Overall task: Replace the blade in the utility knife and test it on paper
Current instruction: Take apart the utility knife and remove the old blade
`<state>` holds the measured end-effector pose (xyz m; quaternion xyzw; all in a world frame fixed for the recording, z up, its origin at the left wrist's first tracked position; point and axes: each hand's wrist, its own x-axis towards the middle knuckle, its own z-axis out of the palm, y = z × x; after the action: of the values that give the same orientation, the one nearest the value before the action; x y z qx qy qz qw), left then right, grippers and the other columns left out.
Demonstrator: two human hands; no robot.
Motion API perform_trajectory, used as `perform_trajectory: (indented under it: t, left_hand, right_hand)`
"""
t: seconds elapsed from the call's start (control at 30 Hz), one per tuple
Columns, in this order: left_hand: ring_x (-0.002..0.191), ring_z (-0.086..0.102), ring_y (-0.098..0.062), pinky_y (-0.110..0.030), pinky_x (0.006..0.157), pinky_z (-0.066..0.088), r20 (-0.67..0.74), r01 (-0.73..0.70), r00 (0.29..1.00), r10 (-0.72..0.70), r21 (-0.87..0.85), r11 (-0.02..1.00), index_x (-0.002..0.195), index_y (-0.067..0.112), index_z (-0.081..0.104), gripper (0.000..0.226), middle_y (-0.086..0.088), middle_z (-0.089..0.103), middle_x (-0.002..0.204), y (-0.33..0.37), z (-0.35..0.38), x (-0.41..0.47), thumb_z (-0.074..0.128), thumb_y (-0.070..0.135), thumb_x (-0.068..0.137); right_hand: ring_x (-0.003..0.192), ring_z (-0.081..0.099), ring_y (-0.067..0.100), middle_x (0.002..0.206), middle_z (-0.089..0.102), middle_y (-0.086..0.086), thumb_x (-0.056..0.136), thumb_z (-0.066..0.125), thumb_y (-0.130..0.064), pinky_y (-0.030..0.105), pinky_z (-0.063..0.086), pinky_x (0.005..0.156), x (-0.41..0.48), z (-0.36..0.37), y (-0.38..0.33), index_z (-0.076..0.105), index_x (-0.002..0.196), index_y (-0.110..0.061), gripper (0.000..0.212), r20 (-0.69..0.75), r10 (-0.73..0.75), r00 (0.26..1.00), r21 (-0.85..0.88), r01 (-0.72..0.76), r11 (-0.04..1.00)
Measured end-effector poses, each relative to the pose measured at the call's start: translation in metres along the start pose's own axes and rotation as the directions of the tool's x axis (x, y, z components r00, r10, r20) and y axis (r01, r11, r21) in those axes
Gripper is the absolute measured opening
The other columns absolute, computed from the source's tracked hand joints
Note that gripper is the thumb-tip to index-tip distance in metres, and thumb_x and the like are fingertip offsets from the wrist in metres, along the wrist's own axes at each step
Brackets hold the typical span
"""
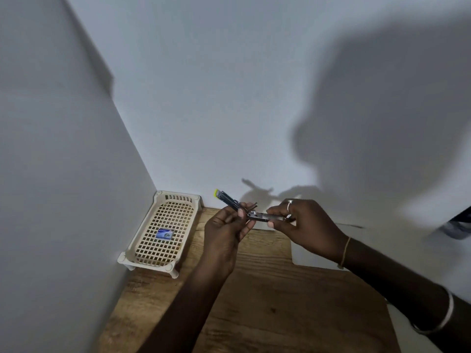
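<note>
My left hand (227,226) grips the utility knife body (227,198), a dark slim handle with a yellow-green end pointing up and left. My right hand (302,226) pinches a silver metal blade strip (261,216) that lies level and meets the knife at my left fingertips. Both are held in the air above the wooden table (267,301). A white sheet of paper (313,256) lies on the table under my right hand, partly hidden by it. A small blue blade pack (165,234) rests in the cream basket tray (142,258).
The cream plastic lattice tray stands in the left corner against two white walls. The table's wood surface stretches toward me. A dark object (458,225) shows at the right edge. My right wrist wears bangles and a thread.
</note>
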<state>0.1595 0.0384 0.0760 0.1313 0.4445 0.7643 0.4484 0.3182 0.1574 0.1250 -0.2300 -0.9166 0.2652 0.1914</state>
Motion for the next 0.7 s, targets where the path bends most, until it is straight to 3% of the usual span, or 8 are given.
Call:
perform_trajectory:
  t: [0.1, 0.2, 0.3, 0.47, 0.57, 0.7]
  left_hand:
    - [0.102, 0.076, -0.019, -0.038, 0.092, 0.061, 0.032, -0.003, 0.999, -0.002, 0.139, 0.990, 0.094, 0.011, 0.080, 0.015, -0.009, 0.079, 0.104, -0.020, -0.026, -0.005, 0.077, 0.015, 0.080]
    - [0.091, 0.076, -0.022, -0.042, 0.090, 0.062, 0.002, -0.017, 1.000, 0.017, 0.258, 0.966, 0.090, 0.010, 0.081, 0.015, -0.011, 0.079, 0.090, -0.041, -0.055, -0.012, 0.083, 0.011, 0.075]
    - [0.089, 0.075, -0.021, -0.034, 0.077, 0.060, 0.016, -0.029, 1.000, 0.025, 0.369, 0.929, 0.095, 0.010, 0.078, 0.024, -0.011, 0.079, 0.092, -0.059, -0.082, -0.022, 0.088, 0.013, 0.073]
    - [0.085, 0.077, -0.014, -0.023, 0.071, 0.059, -0.003, -0.012, 1.000, 0.017, 0.576, 0.817, 0.090, 0.016, 0.081, 0.024, -0.007, 0.081, 0.091, -0.081, -0.119, -0.031, 0.093, 0.010, 0.070]
    - [0.088, 0.077, -0.014, -0.026, 0.076, 0.059, 0.037, -0.051, 0.999, 0.035, 0.737, 0.674, 0.091, 0.019, 0.083, 0.023, -0.001, 0.082, 0.089, -0.093, -0.133, -0.031, 0.092, 0.011, 0.072]
    - [0.085, 0.072, -0.001, -0.013, 0.074, 0.051, 0.137, -0.161, 0.987, 0.089, 0.896, 0.413, 0.100, 0.022, 0.083, 0.027, 0.012, 0.078, 0.089, -0.106, -0.141, -0.029, 0.091, 0.018, 0.074]
  right_hand:
    - [0.084, 0.059, 0.016, 0.088, 0.071, -0.009, 0.090, 0.070, -0.035, 0.035, 0.048, 0.074, -0.016, 0.019, 0.012, 0.076, 0.104, -0.029, 0.016, 0.017, -0.031, 0.999, -0.197, 0.034, 0.980]
    - [0.085, 0.061, 0.018, 0.090, 0.071, -0.006, 0.086, 0.074, -0.029, 0.038, 0.049, 0.073, -0.037, 0.041, 0.026, 0.076, 0.102, -0.027, 0.017, 0.021, -0.012, 1.000, -0.246, 0.017, 0.969]
    - [0.084, 0.065, 0.021, 0.096, 0.069, -0.003, 0.081, 0.078, -0.021, 0.039, 0.050, 0.070, -0.057, 0.067, 0.042, 0.076, 0.097, -0.025, 0.017, 0.037, 0.030, 0.999, -0.257, -0.020, 0.966]
    - [0.082, 0.062, 0.023, 0.094, 0.067, 0.000, 0.077, 0.080, -0.020, 0.036, 0.046, 0.069, -0.088, 0.112, 0.070, 0.074, 0.098, -0.024, 0.022, 0.052, 0.082, 0.995, -0.360, -0.058, 0.931]
    - [0.086, 0.060, 0.022, 0.096, 0.066, -0.002, 0.081, 0.075, -0.021, 0.036, 0.042, 0.072, -0.101, 0.133, 0.083, 0.072, 0.099, -0.025, 0.019, 0.084, 0.101, 0.991, -0.401, -0.059, 0.914]
    - [0.090, 0.062, 0.024, 0.099, 0.066, 0.000, 0.083, 0.073, -0.019, 0.037, 0.046, 0.076, -0.109, 0.151, 0.090, 0.073, 0.101, -0.021, 0.018, 0.108, 0.157, 0.982, -0.396, -0.102, 0.912]
